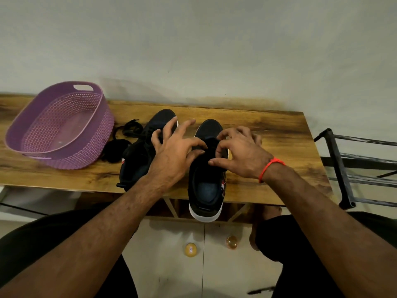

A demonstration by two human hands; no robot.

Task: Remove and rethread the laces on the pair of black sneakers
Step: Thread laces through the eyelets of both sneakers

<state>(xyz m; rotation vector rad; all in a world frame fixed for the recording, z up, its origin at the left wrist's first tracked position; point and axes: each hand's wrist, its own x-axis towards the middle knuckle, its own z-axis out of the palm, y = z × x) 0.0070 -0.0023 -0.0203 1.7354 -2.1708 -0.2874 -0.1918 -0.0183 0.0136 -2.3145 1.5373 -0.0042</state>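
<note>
Purple basket [64, 125] sits empty at the table's [268, 125] left end, loose laces [120, 145] beside it. Left hand [174, 151] and right hand [240, 153] hover with fingers spread, grasping nothing, over the right sneaker [206, 186], whose heel overhangs the near edge.

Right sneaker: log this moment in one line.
right sneaker: heel overhangs table | left hand: over it | right hand: at tongue | loose laces: beside basket

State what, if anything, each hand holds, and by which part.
Both hands work at the right sneaker. The right hand seems to pinch something at its lace area; the left hand hovers with spread fingers. A firm hold cannot be told.
</note>
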